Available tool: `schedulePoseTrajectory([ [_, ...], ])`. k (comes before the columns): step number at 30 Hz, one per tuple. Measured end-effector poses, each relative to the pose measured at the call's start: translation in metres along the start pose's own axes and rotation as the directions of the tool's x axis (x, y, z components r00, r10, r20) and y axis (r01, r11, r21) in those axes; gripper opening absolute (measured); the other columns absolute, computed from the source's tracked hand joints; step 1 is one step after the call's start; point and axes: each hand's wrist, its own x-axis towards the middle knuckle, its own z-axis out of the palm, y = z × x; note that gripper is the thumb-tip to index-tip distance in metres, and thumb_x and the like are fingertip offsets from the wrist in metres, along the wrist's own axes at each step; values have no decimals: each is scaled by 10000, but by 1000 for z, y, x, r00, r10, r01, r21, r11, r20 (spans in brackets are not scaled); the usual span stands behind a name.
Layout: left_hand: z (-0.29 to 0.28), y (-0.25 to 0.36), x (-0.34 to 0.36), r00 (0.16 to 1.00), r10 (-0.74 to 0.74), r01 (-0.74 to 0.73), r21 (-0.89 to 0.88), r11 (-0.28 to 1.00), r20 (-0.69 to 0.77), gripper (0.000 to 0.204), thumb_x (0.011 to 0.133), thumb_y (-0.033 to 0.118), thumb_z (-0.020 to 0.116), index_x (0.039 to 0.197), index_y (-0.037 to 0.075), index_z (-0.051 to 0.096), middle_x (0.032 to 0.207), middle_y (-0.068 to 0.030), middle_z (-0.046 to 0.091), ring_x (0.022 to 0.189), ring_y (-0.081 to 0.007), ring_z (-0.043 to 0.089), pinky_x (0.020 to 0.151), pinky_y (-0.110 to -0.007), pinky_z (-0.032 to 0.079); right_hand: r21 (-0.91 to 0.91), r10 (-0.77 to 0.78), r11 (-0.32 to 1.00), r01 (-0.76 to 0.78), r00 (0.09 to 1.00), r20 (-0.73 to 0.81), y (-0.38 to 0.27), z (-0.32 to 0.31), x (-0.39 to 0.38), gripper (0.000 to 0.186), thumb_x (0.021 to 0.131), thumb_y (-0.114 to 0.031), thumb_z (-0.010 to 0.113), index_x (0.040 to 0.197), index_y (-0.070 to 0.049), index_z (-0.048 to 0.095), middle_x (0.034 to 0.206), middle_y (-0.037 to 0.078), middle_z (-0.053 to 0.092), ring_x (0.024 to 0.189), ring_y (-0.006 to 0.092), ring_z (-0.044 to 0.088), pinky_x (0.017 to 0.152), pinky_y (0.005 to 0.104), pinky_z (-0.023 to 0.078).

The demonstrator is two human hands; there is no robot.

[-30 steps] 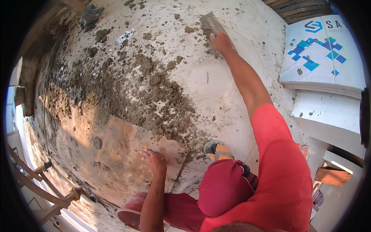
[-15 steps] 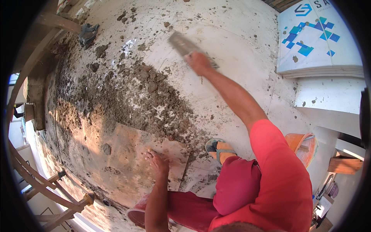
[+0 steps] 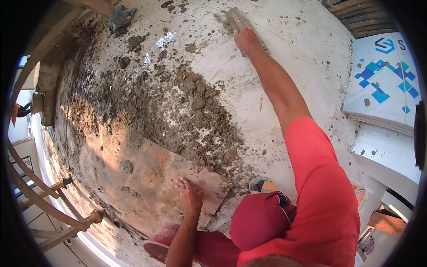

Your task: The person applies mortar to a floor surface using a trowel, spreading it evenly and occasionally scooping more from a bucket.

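Note:
My right hand (image 3: pixel 247 40) is closed on a long rectangular plastering trowel (image 3: pixel 238 19), its blade flat against the pale floor at the far centre. To its left and nearer lies a spread of crumbly grey mortar (image 3: pixel 198 104), thickest towards the middle. My left hand (image 3: pixel 190 196) is open, fingers spread, resting on a stained flat board (image 3: pixel 155 169) at the mortar's near side. The board's surface carries brownish smears and a few lumps.
Boxes (image 3: pixel 376 75) with a blue square pattern are stacked at right, beside dark slats (image 3: pixel 362 15). Wooden poles (image 3: pixel 82 229) stand at left. A reddish bucket (image 3: pixel 158 244) is beside my left forearm. A grey rag (image 3: pixel 121 20) lies far left. My sandalled foot (image 3: pixel 262 184) is near the mortar.
My right hand has pushed the trowel farther away across the floor. The view has shifted, and my left hand is still on the board.

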Motion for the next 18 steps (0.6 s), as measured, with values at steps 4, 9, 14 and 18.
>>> schedulePoseTrajectory([
  [4,-1,5,8,996,-61,59,44,997,60,1265,665,192,947,1606,-41,134,1654,-337,128,1518,-528,179,1197,-504,353,46,-42,998,34,982,184,-18,-17,-36,429,1010,-351,547,1074,44,699,1085,283,712,1070,441,677,902,504,565],
  [9,-7,7,5,992,-81,75,64,995,101,1307,648,192,960,1616,-16,106,1675,-310,74,1526,-540,132,1208,-557,320,11,-342,930,367,856,388,-55,14,-136,417,1017,-354,539,1215,10,585,1074,274,693,970,421,690,904,531,542],
  [14,-11,0,5,999,-14,15,-35,999,35,1364,608,211,983,1624,6,97,1689,-277,69,1525,-548,123,1178,-638,318,4,-256,967,256,962,99,31,12,-89,538,1016,-483,535,1036,45,638,984,293,698,943,455,677,858,557,525],
  [18,-11,-4,6,999,-2,4,-55,998,35,1360,604,198,977,1623,0,97,1686,-281,74,1523,-557,116,1164,-675,313,-29,139,988,-149,965,-221,106,-15,-1,630,996,-547,537,1005,67,680,940,322,697,911,479,690,786,550,528],
])
